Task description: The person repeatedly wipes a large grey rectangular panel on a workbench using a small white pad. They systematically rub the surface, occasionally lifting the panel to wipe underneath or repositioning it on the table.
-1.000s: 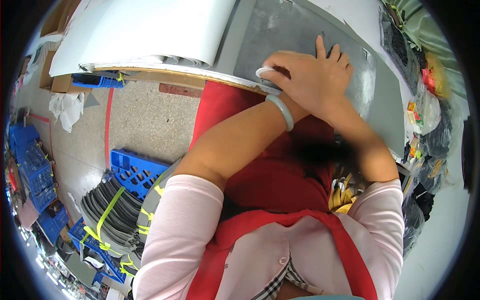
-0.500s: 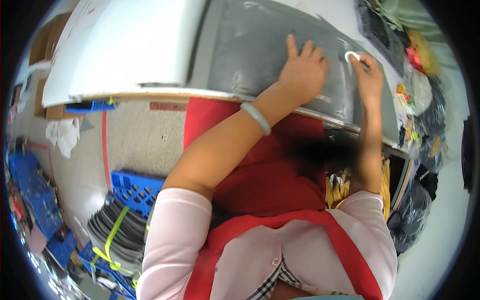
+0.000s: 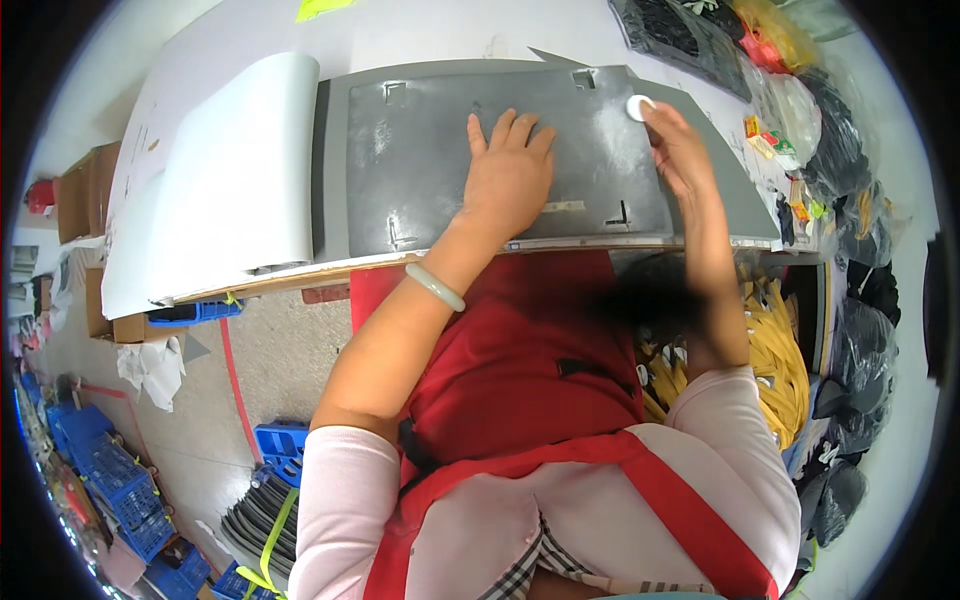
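A dark grey rectangular template (image 3: 420,150) lies on a larger grey sheet (image 3: 725,185) on the table. Small corner slots and white powdery smears mark it. My left hand (image 3: 510,170) rests on the template's middle, fingers spread, holding nothing. At its upper right edge, my right hand (image 3: 682,150) pinches a round white disc, which looks like tailor's chalk (image 3: 640,108), between thumb and fingers. The disc's lower edge is partly covered by the fingertips.
A white sheet (image 3: 225,170) curls over left of the template. Plastic-wrapped bundles (image 3: 690,45) and small boxes (image 3: 770,140) sit along the right side. Yellow material (image 3: 780,350) hangs below the table edge. Blue crates (image 3: 115,480) stand on the floor at left.
The view has shifted, showing more of the table and the whole template. My left hand stays flat on the template; my right hand still pinches the chalk near its right edge.
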A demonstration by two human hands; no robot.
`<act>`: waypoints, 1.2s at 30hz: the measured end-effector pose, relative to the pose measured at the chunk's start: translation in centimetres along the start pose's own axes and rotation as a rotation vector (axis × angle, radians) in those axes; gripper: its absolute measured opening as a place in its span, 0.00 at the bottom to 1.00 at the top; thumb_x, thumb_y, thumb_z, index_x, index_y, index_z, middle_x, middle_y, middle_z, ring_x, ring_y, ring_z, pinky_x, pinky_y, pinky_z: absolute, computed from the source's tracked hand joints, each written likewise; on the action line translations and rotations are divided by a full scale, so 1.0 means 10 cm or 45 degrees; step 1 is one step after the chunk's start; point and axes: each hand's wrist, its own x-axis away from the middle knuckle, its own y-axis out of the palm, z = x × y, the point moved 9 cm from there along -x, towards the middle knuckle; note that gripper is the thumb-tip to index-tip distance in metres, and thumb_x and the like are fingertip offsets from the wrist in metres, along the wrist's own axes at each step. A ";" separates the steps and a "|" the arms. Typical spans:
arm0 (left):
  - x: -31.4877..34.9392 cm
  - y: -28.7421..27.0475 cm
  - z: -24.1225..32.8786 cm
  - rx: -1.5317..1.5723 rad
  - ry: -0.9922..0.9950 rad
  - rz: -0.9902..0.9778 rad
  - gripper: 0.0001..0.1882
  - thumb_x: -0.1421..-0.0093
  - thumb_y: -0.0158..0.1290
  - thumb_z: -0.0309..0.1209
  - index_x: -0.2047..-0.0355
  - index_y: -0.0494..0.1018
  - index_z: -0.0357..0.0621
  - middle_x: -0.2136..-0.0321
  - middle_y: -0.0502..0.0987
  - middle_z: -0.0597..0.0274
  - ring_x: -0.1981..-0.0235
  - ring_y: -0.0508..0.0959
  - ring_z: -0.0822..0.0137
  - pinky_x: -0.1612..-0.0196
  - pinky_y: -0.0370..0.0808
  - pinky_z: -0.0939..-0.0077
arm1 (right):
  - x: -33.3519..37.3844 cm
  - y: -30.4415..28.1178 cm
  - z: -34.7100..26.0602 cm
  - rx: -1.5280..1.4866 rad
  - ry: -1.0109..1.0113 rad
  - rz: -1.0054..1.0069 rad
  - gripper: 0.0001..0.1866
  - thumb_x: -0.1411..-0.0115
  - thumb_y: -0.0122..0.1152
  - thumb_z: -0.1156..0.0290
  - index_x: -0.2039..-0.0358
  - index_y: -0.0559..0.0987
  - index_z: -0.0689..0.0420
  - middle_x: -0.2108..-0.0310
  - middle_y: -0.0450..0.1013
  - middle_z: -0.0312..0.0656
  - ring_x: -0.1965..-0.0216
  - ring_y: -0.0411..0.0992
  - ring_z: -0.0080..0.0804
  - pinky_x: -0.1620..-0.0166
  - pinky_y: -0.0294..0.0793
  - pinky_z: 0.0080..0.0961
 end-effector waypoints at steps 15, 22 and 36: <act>0.37 -0.38 0.20 0.454 0.087 -0.405 0.09 0.47 0.62 0.25 0.65 0.81 0.38 0.61 0.78 0.57 0.56 0.77 0.52 0.52 0.73 0.63 | -0.01 0.55 -0.51 -0.441 -0.284 -0.348 0.18 0.32 0.58 0.60 0.47 0.75 0.57 0.56 0.78 0.35 0.58 0.77 0.24 0.53 0.76 0.22; 0.39 -0.36 0.23 0.452 0.204 -0.483 0.05 0.42 0.58 0.25 0.66 0.80 0.37 0.62 0.78 0.56 0.65 0.79 0.49 0.58 0.76 0.61 | 0.05 0.51 -0.29 -0.511 -0.221 -0.342 0.17 0.32 0.58 0.61 0.47 0.76 0.56 0.57 0.78 0.34 0.58 0.76 0.22 0.54 0.76 0.21; -0.18 0.91 1.56 0.234 0.523 -0.484 0.13 0.42 0.53 0.30 0.56 0.78 0.46 0.55 0.79 0.49 0.48 0.77 0.58 0.45 0.72 0.61 | 0.12 0.15 -0.46 -0.718 -0.200 -0.252 0.23 0.32 0.57 0.56 0.42 0.72 0.57 0.49 0.76 0.44 0.50 0.76 0.34 0.44 0.75 0.33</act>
